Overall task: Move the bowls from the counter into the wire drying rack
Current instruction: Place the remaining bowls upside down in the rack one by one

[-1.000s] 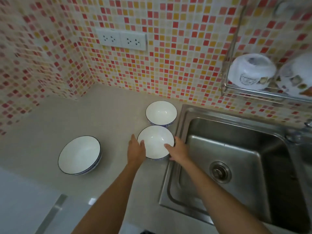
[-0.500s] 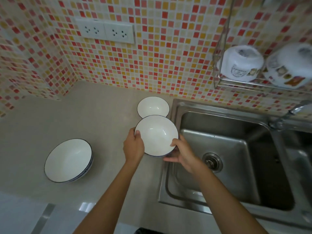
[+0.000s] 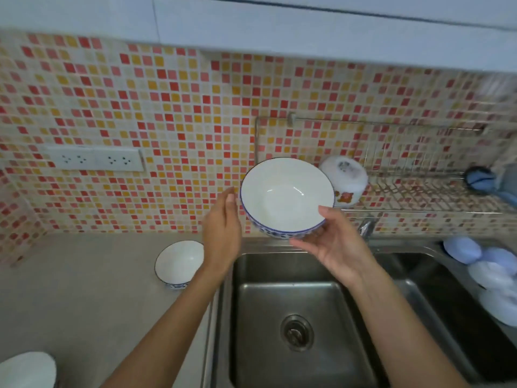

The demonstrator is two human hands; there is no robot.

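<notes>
No writing or brand can be read on anything here. The right hand (image 3: 333, 245) cups a white, blue-rimmed bowl (image 3: 286, 196) from below, thumb on its rim, holding it empty above the sink (image 3: 293, 317) just left of the wire drying rack (image 3: 419, 191). The left hand (image 3: 222, 233) stands flat beside the bowl's left edge, fingers pressed together. One upturned floral bowl (image 3: 345, 177) sits in the rack. A second empty bowl (image 3: 179, 263) rests on the counter (image 3: 84, 289), and a third (image 3: 26, 371) shows at the bottom left.
</notes>
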